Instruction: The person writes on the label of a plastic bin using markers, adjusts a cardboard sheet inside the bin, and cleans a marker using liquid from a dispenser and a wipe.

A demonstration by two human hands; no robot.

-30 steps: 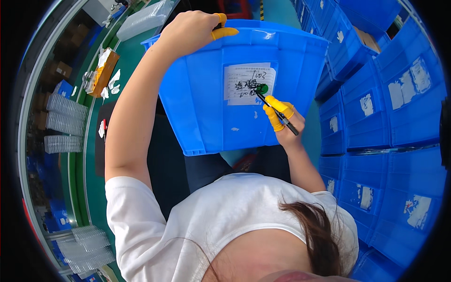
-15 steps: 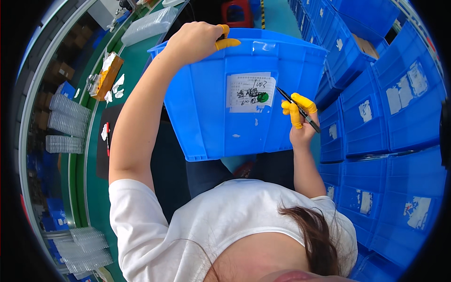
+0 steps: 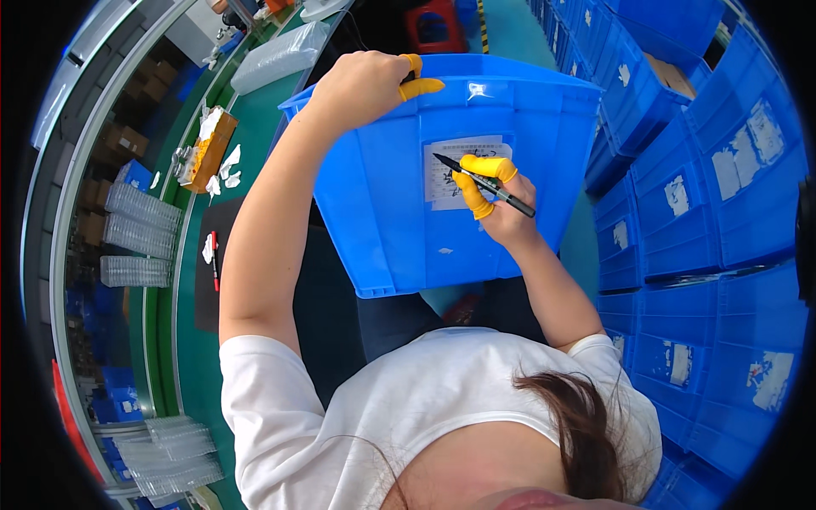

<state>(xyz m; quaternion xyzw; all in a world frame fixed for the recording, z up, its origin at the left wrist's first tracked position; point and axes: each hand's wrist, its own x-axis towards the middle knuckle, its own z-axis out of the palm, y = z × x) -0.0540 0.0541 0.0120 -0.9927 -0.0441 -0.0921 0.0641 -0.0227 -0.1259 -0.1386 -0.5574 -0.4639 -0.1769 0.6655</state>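
A large blue plastic bin [image 3: 391,229] stands tilted in front of me, its labelled side facing up toward me. My left hand [image 3: 365,85], wearing yellow finger cots, is closed over the bin's far rim at the left. Between the yellow-covered fingers of my right hand [image 3: 501,195] is a black marker pen [image 3: 510,200], its tip pointing left over the label. The white paper label [image 3: 437,187] carries dark handwriting, and my right fingers cover much of it. Whether the tip touches the paper I cannot tell.
Stacked blue bins [image 3: 663,221] line the right side. Along the left runs a green workbench [image 3: 191,365] with clear plastic trays [image 3: 140,234], a small cardboard box [image 3: 211,153], a red pen [image 3: 215,262] on a dark mat and a plastic-wrapped bundle [image 3: 280,58]. A red stool [image 3: 433,30] stands beyond the bin.
My right hand has moved left with the marker pen, from beside the label to over it. My left hand keeps its hold on the rim. The whole view has shifted slightly.
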